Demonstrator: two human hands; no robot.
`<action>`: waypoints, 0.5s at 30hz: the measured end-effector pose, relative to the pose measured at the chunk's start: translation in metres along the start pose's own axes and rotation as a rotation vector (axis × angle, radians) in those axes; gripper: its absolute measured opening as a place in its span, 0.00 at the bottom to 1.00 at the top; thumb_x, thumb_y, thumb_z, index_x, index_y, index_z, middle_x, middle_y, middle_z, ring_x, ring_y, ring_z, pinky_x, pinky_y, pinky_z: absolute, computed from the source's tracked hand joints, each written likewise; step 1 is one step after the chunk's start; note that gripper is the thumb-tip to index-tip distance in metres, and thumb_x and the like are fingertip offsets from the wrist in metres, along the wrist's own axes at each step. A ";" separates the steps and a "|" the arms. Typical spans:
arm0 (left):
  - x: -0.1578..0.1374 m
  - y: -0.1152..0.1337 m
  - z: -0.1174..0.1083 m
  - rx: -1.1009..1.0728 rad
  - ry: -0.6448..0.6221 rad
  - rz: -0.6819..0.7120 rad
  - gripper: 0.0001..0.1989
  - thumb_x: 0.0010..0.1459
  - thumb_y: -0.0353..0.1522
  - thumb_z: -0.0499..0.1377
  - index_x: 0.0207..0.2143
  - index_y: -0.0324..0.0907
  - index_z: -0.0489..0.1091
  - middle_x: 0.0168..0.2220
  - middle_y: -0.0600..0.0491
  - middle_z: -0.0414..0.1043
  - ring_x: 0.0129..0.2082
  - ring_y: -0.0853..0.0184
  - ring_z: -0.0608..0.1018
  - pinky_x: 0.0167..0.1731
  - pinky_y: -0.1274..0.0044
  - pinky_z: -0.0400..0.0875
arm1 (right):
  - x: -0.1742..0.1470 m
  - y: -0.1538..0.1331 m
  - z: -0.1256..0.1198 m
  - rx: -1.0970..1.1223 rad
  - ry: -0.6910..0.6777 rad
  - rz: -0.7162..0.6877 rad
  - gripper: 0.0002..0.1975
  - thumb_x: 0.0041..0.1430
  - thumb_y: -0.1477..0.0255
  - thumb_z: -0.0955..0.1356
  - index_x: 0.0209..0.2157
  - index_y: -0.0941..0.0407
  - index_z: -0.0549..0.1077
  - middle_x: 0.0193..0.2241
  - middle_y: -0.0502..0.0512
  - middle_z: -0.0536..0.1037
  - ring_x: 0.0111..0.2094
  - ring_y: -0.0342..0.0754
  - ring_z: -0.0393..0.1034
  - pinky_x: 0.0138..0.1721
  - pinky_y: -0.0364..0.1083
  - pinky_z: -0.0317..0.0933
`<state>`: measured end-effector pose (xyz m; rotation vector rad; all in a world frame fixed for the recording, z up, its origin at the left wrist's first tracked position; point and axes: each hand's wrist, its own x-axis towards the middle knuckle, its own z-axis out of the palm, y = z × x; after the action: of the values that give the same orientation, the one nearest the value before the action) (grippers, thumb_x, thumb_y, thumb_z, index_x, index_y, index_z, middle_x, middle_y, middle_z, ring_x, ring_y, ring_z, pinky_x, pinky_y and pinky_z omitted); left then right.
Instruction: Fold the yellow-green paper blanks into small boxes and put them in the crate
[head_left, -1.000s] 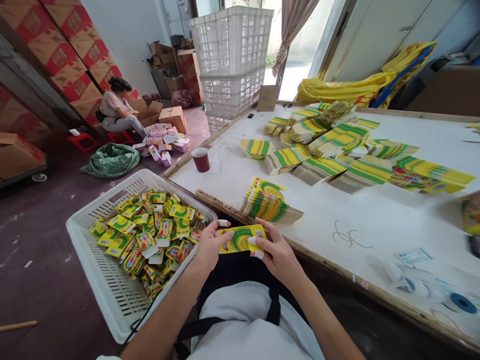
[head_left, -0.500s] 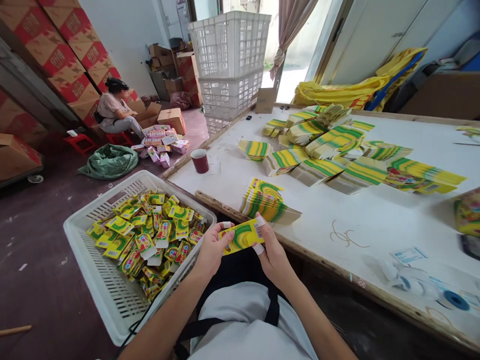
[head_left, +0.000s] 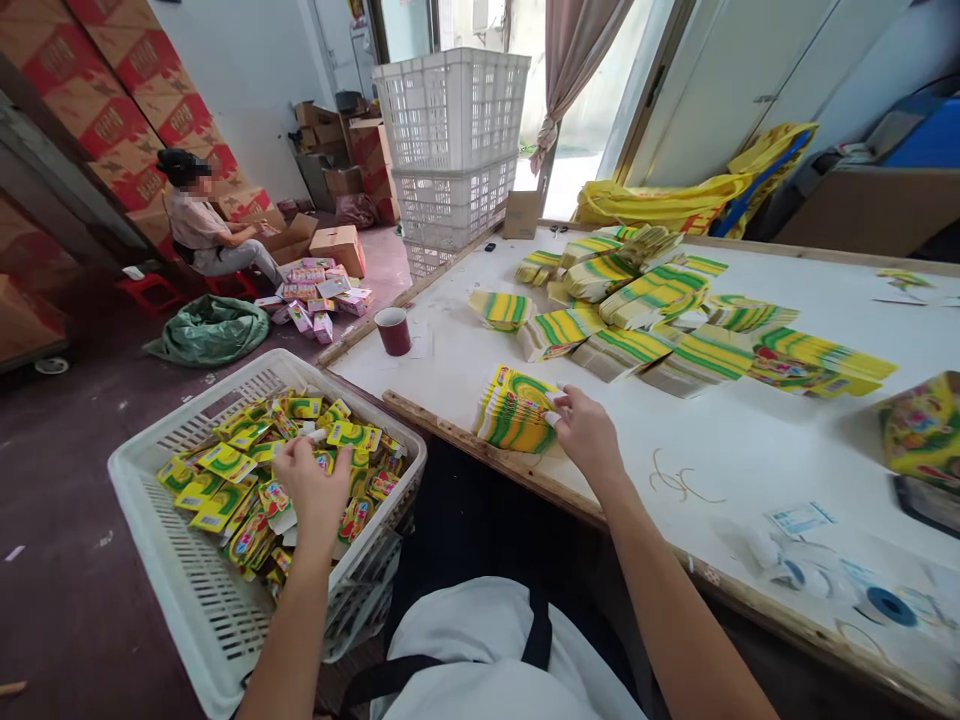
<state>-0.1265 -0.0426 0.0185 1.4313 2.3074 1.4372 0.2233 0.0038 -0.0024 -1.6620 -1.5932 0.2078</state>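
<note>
My left hand (head_left: 315, 485) is over the white plastic basket (head_left: 161, 560), its fingers apart and nothing visible in them. Beneath it lie many small yellow-and-green cartons (head_left: 229, 462), some with white flaps standing out. On the near edge of the table, my right hand (head_left: 589, 430) has thumb and fingers on the right end of a stack of flattened cartons (head_left: 514, 415), pinching the edge of a carton there. White wraps cover some fingertips on both hands.
More carton bundles (head_left: 652, 300) spread across the white table (head_left: 457, 370). A dark red mug (head_left: 394, 332) stands at its left edge. Rubber bands (head_left: 679, 480) and a tape roll (head_left: 889, 605) lie to the right. Stacked crates (head_left: 450, 120) rise behind; a person (head_left: 206, 220) sits at left.
The carton held between both hands has left them. My left hand moved left over the basket with its fingers apart. My right hand moved up and right to the stack of flattened cartons.
</note>
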 end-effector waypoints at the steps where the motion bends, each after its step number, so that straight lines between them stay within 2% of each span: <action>1: -0.004 0.001 0.004 -0.042 -0.058 0.006 0.16 0.43 0.35 0.63 0.36 0.41 0.66 0.45 0.45 0.59 0.56 0.49 0.60 0.60 0.56 0.52 | 0.002 0.002 0.004 0.001 -0.017 0.002 0.15 0.51 0.75 0.65 0.42 0.57 0.71 0.33 0.59 0.79 0.35 0.55 0.72 0.40 0.55 0.66; 3: -0.013 0.007 0.013 -0.197 -0.204 -0.015 0.16 0.44 0.36 0.63 0.37 0.42 0.67 0.46 0.46 0.60 0.56 0.51 0.62 0.58 0.58 0.56 | 0.004 0.004 0.007 -0.001 -0.035 0.006 0.14 0.49 0.76 0.65 0.40 0.56 0.71 0.31 0.58 0.78 0.34 0.55 0.71 0.39 0.55 0.66; 6: -0.029 0.019 0.027 -0.371 -0.380 -0.050 0.17 0.47 0.40 0.62 0.39 0.43 0.68 0.45 0.47 0.65 0.51 0.55 0.69 0.50 0.61 0.67 | 0.002 -0.003 0.002 0.010 -0.021 0.012 0.17 0.47 0.76 0.66 0.42 0.56 0.68 0.32 0.58 0.77 0.35 0.56 0.71 0.39 0.56 0.65; 8: -0.042 0.028 0.034 -0.449 -0.488 -0.053 0.20 0.48 0.44 0.62 0.40 0.42 0.69 0.42 0.47 0.70 0.45 0.59 0.74 0.45 0.66 0.72 | -0.003 -0.015 -0.005 0.030 0.000 0.021 0.20 0.48 0.76 0.65 0.45 0.56 0.65 0.32 0.56 0.76 0.33 0.55 0.72 0.36 0.54 0.66; 10: -0.056 0.039 0.039 -0.575 -0.631 -0.044 0.25 0.46 0.48 0.64 0.42 0.42 0.69 0.43 0.46 0.73 0.45 0.59 0.76 0.42 0.68 0.73 | -0.015 -0.034 -0.009 0.122 -0.002 0.020 0.20 0.49 0.74 0.65 0.47 0.54 0.62 0.30 0.52 0.75 0.29 0.51 0.72 0.32 0.50 0.66; 13: -0.077 0.060 0.042 -0.931 -0.815 -0.059 0.35 0.41 0.53 0.66 0.48 0.45 0.67 0.52 0.44 0.71 0.52 0.55 0.73 0.46 0.67 0.72 | -0.046 -0.068 -0.006 0.451 -0.128 -0.034 0.19 0.49 0.73 0.66 0.45 0.52 0.60 0.28 0.48 0.71 0.27 0.47 0.70 0.30 0.47 0.67; 15: -0.087 0.076 0.039 -1.157 -0.806 -0.165 0.34 0.43 0.56 0.63 0.48 0.46 0.67 0.51 0.46 0.72 0.54 0.55 0.72 0.48 0.67 0.71 | -0.071 -0.088 0.001 0.633 -0.282 -0.066 0.17 0.49 0.74 0.66 0.42 0.52 0.61 0.27 0.46 0.69 0.26 0.45 0.68 0.29 0.45 0.66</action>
<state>-0.0076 -0.0699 0.0191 1.0508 0.8005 1.3478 0.1418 -0.0702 0.0249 -1.1173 -1.5586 0.8492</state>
